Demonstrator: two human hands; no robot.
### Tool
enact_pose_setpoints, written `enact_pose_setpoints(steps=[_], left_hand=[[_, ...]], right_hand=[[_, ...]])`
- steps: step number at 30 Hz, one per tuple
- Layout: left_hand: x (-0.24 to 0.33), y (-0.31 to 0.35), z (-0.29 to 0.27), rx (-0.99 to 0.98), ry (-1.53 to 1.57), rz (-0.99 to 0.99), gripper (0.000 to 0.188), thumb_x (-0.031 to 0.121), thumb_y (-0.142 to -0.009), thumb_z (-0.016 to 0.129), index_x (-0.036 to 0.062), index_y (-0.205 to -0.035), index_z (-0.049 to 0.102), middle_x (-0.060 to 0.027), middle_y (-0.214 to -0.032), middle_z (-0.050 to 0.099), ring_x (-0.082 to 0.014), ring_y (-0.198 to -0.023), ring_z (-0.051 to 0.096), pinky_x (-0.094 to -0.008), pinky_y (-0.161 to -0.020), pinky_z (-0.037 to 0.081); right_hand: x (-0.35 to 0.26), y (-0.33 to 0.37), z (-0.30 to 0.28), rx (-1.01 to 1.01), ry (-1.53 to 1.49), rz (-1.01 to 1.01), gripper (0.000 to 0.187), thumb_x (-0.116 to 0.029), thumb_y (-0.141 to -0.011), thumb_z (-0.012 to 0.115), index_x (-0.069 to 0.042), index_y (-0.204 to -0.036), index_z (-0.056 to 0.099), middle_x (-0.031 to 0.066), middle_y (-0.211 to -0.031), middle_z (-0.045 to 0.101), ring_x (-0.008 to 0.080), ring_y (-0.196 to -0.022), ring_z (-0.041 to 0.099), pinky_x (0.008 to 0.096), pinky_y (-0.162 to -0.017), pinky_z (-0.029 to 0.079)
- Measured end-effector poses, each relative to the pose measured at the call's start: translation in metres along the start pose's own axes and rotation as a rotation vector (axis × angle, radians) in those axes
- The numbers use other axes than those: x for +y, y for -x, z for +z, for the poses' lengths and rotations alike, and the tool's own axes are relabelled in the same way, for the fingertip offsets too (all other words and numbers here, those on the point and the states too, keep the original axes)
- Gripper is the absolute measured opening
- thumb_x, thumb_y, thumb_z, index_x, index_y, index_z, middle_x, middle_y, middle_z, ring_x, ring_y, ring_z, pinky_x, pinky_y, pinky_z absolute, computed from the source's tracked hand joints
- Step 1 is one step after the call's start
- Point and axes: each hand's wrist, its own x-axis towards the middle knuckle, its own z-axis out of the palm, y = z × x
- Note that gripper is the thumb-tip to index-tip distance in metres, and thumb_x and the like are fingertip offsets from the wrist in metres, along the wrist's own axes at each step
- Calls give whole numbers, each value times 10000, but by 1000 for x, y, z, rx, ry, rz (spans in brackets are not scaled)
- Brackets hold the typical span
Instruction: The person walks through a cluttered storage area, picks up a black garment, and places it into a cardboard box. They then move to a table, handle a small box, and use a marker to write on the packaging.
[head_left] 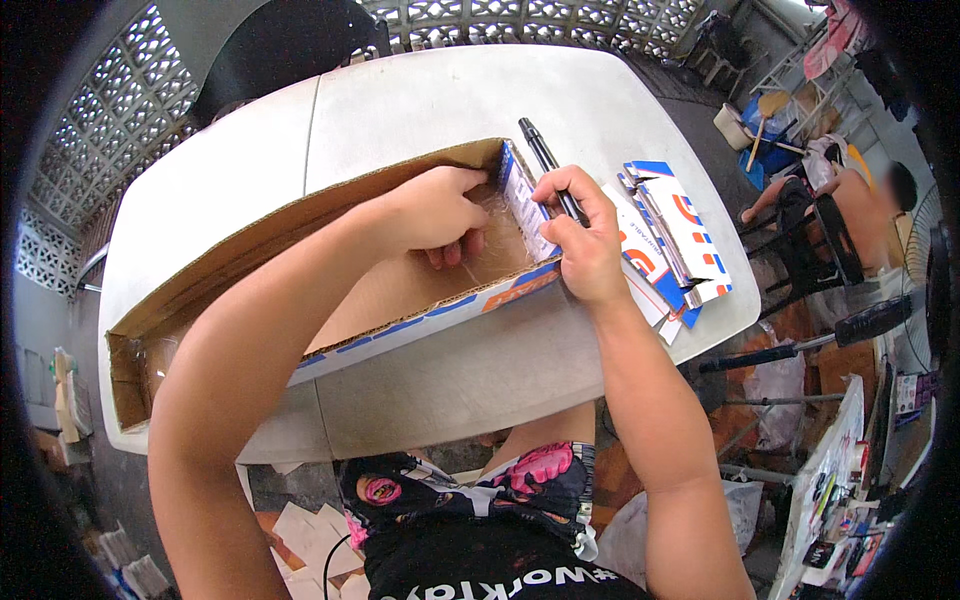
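A long, open-topped cardboard box lies across the table, brown inside, with white, blue and orange print outside. My left hand reaches inside its right end. The index finger points to the inner corner by the end wall, while the other fingers hang loosely bent and hold nothing I can see. At the outer side of that end wall, my right hand is closed around a slim black marker. The marker's far end points up and away, and the hand rests against the box's near right corner.
Flattened pieces of printed white, blue and orange cardboard are stacked right of the box. All this lies on a white folding table. A black chair stands beyond it. Another person sits at the right, near a fan.
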Motion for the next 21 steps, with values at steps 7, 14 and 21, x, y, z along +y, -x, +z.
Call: enact_pose_setpoints(steps=[7, 14, 21], left_hand=[[0, -6, -5, 67, 102, 3, 314, 40, -887, 466, -59, -1160, 584, -136, -790, 688, -206, -589, 677, -311, -513, 560], [0, -10, 3, 134, -3, 33, 370, 20, -879, 439, -87, -1208, 569, -152, -791, 685, -214, -585, 685, -318, -514, 566], [-10, -11, 7, 187, 87, 98, 297, 55, -927, 487, -75, -1179, 575, -115, -717, 644, -168, -499, 623, -304, -445, 515]], right_hand=[[-6, 0, 5, -15, 84, -7, 168, 3, -696, 510, -33, -854, 556, 8, -768, 505, 92, -730, 462, 243, -673, 396], [-5, 0, 6, 13, 127, -45, 158, 0, -699, 516, -35, -847, 558, 27, -753, 524, 99, -708, 479, 251, -648, 405], [-4, 0, 9, 39, 151, -66, 171, 12, -698, 510, -34, -853, 565, 19, -739, 531, 96, -683, 482, 249, -634, 401]])
